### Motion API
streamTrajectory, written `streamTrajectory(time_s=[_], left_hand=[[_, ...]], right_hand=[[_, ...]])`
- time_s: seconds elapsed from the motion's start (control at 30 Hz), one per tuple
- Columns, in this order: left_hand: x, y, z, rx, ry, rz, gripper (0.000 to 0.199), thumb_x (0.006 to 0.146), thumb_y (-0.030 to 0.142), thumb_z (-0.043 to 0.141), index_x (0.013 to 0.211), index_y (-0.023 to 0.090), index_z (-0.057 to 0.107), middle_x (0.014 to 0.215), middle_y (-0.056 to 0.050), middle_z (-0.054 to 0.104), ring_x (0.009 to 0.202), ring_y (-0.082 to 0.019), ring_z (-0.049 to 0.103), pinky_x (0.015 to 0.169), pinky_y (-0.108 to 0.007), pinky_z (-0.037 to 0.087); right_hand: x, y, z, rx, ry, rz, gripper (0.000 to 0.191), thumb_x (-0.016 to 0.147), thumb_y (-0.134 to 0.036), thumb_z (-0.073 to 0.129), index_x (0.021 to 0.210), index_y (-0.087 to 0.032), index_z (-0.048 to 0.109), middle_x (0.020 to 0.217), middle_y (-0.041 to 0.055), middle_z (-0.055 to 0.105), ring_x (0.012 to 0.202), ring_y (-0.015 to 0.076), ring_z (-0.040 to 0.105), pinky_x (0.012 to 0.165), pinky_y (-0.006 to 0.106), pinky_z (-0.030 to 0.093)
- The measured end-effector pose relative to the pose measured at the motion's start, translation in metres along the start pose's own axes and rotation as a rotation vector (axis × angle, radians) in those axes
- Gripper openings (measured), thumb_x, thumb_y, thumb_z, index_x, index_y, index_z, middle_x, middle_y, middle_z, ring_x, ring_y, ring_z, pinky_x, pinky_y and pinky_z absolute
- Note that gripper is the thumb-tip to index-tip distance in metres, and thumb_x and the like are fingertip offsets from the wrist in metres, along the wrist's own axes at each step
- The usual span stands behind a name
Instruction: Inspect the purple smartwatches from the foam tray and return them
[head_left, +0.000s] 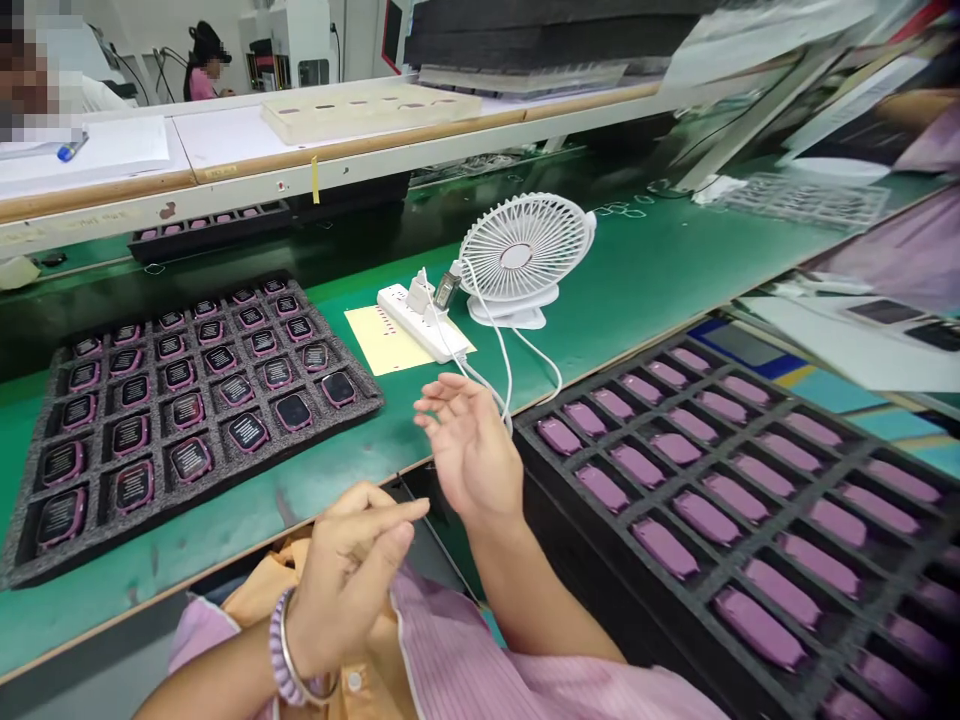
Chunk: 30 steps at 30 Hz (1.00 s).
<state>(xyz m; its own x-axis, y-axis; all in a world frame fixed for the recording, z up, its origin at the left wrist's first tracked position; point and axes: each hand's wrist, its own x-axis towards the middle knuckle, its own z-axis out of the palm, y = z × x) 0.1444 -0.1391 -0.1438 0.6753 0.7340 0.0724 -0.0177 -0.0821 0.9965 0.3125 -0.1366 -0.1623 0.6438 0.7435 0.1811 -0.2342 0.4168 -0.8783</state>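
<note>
My left hand [352, 570] is over my lap at the bench edge, with a bracelet and a purple coil on its wrist. Its index finger points right, the other fingers are partly bent, and it holds nothing. Raised beside it, my right hand [476, 450] has its palm turned left, fingers apart and slightly curled, with nothing in it. The hands do not touch. On the left lies a grey foam tray [300, 447] of watch-like devices with dark screens showing text. To the right, a black foam tray [622, 540] holds rows of purple pieces.
A white fan [517, 255] and a power strip [420, 322] on yellow paper [367, 340] stand mid-bench, cables trailing forward. A shelf [247, 165] spans the back. People are partly visible behind the shelf and at the right edge.
</note>
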Motion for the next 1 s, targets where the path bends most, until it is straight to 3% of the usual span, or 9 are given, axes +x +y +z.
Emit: streamTrajectory(time_s=[0.13,0.2,0.3,0.37,0.43,0.6,0.8,0.9,1.0], left_hand=[[0.008,0.0,-0.005,-0.086,0.029,-0.071,0.038,0.094,0.052,0.06,0.11,0.023,0.078,0.08,-0.006,0.058,0.076,-0.016,0.052,0.069,-0.026,0.041],[0.011,-0.003,-0.006,-0.061,0.017,-0.083,0.035,0.094,0.048,0.061,0.111,0.022,0.077,0.084,-0.006,0.059,0.078,-0.016,0.053,0.072,-0.027,0.043],[0.011,-0.007,-0.011,0.04,0.055,-0.065,0.022,0.087,0.034,0.07,0.104,0.021,0.074,0.086,-0.004,0.06,0.075,-0.014,0.053,0.07,-0.025,0.043],[0.008,-0.008,-0.021,0.128,0.141,-0.012,0.009,0.084,0.027,0.071,0.086,0.019,0.067,0.078,-0.001,0.058,0.069,-0.012,0.051,0.067,-0.024,0.041],[0.004,-0.006,-0.035,0.225,0.226,0.079,0.02,0.087,0.024,0.068,0.072,0.019,0.056,0.068,0.001,0.054,0.064,-0.011,0.05,0.063,-0.024,0.039],[0.001,-0.001,-0.075,0.622,0.248,0.414,0.029,0.098,0.02,0.054,0.069,0.018,0.055,0.073,-0.001,0.062,0.069,-0.014,0.055,0.072,-0.03,0.039],[0.026,-0.003,-0.075,1.267,0.344,0.239,0.017,0.097,0.027,0.059,0.086,0.018,0.068,0.089,-0.007,0.065,0.083,-0.023,0.051,0.072,-0.036,0.033],[0.048,0.006,-0.068,1.375,0.395,0.129,0.022,0.098,0.026,0.056,0.081,0.017,0.066,0.084,-0.008,0.061,0.08,-0.024,0.049,0.07,-0.037,0.034],[0.069,0.015,-0.07,1.408,0.335,-0.07,0.02,0.095,0.031,0.063,0.091,0.012,0.069,0.094,-0.013,0.062,0.091,-0.028,0.051,0.073,-0.038,0.037]], right_hand=[[0.006,-0.007,-0.013,0.012,-0.004,0.006,0.037,0.097,-0.061,0.053,0.102,-0.024,0.054,0.091,0.0027,0.059,0.064,0.0134,0.059,0.053,0.024,0.049],[0.001,-0.01,-0.019,-0.023,-0.06,0.059,0.038,0.097,-0.062,0.054,0.093,-0.024,0.051,0.066,-0.0044,0.051,0.041,0.0094,0.039,0.038,0.019,0.033],[-0.015,-0.005,-0.033,-0.07,-0.389,0.27,0.051,0.093,-0.071,0.056,0.08,-0.023,0.049,0.043,-0.0111,0.025,0.037,0.0081,0.016,0.04,0.019,0.019],[-0.029,0.004,-0.041,-0.115,-0.685,0.422,0.058,0.084,-0.077,0.063,0.072,-0.021,0.056,0.044,-0.0081,0.032,0.04,0.0078,0.022,0.043,0.02,0.019],[-0.043,0.015,-0.044,-0.163,-0.863,0.532,0.056,0.08,-0.073,0.071,0.066,-0.019,0.062,0.05,-0.0026,0.046,0.043,0.0094,0.033,0.045,0.022,0.023],[-0.056,0.026,-0.044,-0.267,-0.967,0.662,0.04,0.088,-0.059,0.068,0.069,-0.024,0.07,0.059,0.0027,0.058,0.048,0.0153,0.045,0.046,0.028,0.032],[-0.004,0.006,-0.038,-0.438,-0.639,0.381,0.039,0.093,-0.058,0.063,0.084,-0.022,0.072,0.061,0.0002,0.049,0.044,0.0118,0.037,0.043,0.026,0.026],[0.033,0.004,-0.008,-0.797,-0.529,0.016,0.04,0.096,-0.058,0.059,0.098,-0.02,0.072,0.084,0.0063,0.062,0.063,0.0166,0.054,0.056,0.029,0.044],[0.058,0.016,0.02,-1.247,-0.558,-0.309,0.049,0.1,-0.061,0.049,0.103,-0.018,0.072,0.089,0.0101,0.062,0.076,0.0237,0.06,0.065,0.035,0.048]])
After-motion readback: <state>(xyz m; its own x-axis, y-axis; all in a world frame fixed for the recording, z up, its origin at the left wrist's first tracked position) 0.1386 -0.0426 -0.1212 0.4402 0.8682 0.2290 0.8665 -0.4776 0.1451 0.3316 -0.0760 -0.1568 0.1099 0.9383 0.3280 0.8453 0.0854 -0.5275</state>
